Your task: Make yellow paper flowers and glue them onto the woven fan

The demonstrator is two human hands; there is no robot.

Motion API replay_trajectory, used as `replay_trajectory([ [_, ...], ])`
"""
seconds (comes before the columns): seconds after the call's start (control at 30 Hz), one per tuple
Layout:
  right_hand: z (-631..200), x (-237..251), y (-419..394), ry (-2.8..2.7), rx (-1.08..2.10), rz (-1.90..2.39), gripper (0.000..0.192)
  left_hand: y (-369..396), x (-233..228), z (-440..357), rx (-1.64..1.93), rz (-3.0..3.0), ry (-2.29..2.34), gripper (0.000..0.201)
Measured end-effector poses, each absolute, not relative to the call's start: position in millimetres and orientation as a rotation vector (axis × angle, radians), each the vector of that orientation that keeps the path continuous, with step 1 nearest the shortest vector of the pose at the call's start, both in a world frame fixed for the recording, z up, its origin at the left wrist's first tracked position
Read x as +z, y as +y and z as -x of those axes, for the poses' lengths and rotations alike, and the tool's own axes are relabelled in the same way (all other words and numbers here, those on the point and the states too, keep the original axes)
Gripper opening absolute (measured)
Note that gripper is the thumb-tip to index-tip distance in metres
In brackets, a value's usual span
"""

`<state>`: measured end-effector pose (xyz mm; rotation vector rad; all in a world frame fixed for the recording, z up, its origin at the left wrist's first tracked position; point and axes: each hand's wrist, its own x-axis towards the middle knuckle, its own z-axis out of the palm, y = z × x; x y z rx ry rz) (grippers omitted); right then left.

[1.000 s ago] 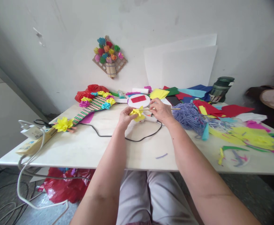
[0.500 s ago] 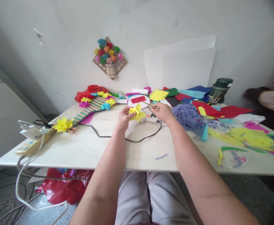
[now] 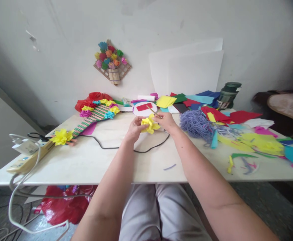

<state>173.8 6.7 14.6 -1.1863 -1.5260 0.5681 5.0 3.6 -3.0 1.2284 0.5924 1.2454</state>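
Note:
My left hand [image 3: 133, 129] pinches a yellow paper flower [image 3: 149, 124] above the middle of the white table [image 3: 91, 160]. My right hand [image 3: 167, 121] holds a thin wooden stick [image 3: 152, 111] that slants up and to the left, its lower end at the flower. Both hands meet at the flower. A black cable [image 3: 136, 149] loops on the table just under them.
A guitar-shaped craft with paper flowers [image 3: 91, 115] lies at the left, a power strip [image 3: 26, 155] at the left edge. Purple yarn [image 3: 196, 124], coloured paper scraps [image 3: 259, 142], a round white disc with a red piece [image 3: 144, 107] and a dark green jar [image 3: 228, 94] lie beyond and to the right.
The stick swung from lying level and pointing right to slanting up-left. My right hand closed in on the flower. The view shifted slightly.

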Motion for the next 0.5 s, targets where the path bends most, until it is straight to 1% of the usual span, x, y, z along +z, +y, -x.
replay_trajectory([
  [0.27, -174.9, 14.0, 8.6, -1.546, 0.456, 1.227, 0.02, 4.7, -7.0, -5.3, 1.195, -1.33, 0.521, 0.05],
  [0.4, -174.0, 18.3, 4.0, -1.587, 0.428, 1.266, 0.019, 3.8, -2.8, -5.5, 1.186, -1.251, 0.526, 0.038],
  [0.5, -173.2, 20.1, 1.6, -1.631, 0.421, 1.277, 0.019, 6.3, -2.3, -4.4, 1.203, -1.205, 0.569, 0.04],
])
